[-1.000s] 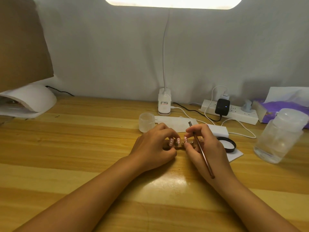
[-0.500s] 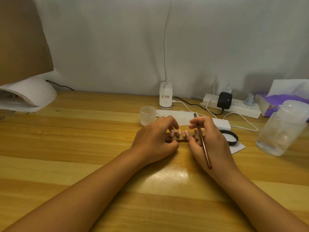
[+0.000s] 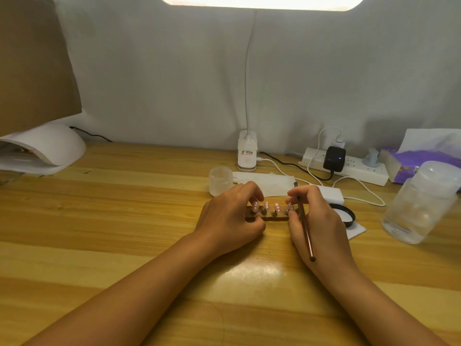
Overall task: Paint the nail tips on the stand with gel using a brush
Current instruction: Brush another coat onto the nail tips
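Observation:
A dark wooden stand point(image 3: 274, 218) lies on the wooden table point(image 3: 124, 221) and carries several glossy pink nail tips point(image 3: 276, 207) in a row. My left hand point(image 3: 229, 218) grips the stand's left end, fingers curled over the leftmost tips. My right hand point(image 3: 316, 221) grips the right end and also holds a thin reddish-brown brush point(image 3: 304, 226) along its back, handle end toward me. The bristle end is hidden behind my fingers. A black-rimmed gel pot point(image 3: 346, 216) sits on white paper just right of my right hand.
A small frosted jar point(image 3: 220, 181), white tissue point(image 3: 264, 182) and a lamp base point(image 3: 247, 153) stand behind the hands. A power strip point(image 3: 349, 167) with cables, a purple tissue pack point(image 3: 414, 161) and a clear plastic bottle point(image 3: 421, 203) are at right. A white nail lamp point(image 3: 45, 148) sits far left.
Both hands stay on the stand's ends with the brush still held. My head has moved up and down, shifting the view; the hands have barely moved on the table.

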`<state>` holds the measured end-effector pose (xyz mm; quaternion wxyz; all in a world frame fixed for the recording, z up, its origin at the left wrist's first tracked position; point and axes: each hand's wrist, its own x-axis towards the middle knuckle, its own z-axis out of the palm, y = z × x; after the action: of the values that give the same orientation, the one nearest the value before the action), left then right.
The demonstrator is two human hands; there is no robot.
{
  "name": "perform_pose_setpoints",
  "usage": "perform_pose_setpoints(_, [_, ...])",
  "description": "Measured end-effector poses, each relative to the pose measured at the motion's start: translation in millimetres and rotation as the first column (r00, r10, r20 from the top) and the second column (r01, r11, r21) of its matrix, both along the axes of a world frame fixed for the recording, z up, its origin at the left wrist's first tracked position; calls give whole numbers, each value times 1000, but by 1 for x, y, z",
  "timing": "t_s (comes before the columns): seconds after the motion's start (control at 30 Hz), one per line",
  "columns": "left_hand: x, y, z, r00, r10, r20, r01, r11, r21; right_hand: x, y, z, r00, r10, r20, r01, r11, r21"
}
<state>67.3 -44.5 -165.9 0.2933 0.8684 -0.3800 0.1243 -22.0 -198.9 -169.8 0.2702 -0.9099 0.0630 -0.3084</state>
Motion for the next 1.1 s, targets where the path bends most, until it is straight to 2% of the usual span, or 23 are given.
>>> perform_pose_setpoints(0.5, [6,-5,-8,986,163,-29,-162,987,15,0,4,2,1000,4,-15,-4,1000,27])
perform_pose_setpoints(0.7, [9,-5,-9,985,175,-9,-175,985,5,0,6,3,999,41,-17,-41,999,21])
perform_pose_setpoints(0.83, [9,-5,-7,989,150,11,-150,988,-28,0,8,4,997,70,-12,-70,998,3])
perform_pose_setpoints(0.93, [3,-4,-3,988,119,95,-112,990,-82,1,7,3,997,81,-3,-81,996,31])
perform_pose_setpoints(1.03, [-4,-3,1,985,7,170,6,997,-75,1,6,3,996,91,5,-91,995,51])
perform_pose_setpoints(1.1, [-6,-3,1,985,-85,152,88,996,-16,1,6,3,996,90,14,-91,994,55])
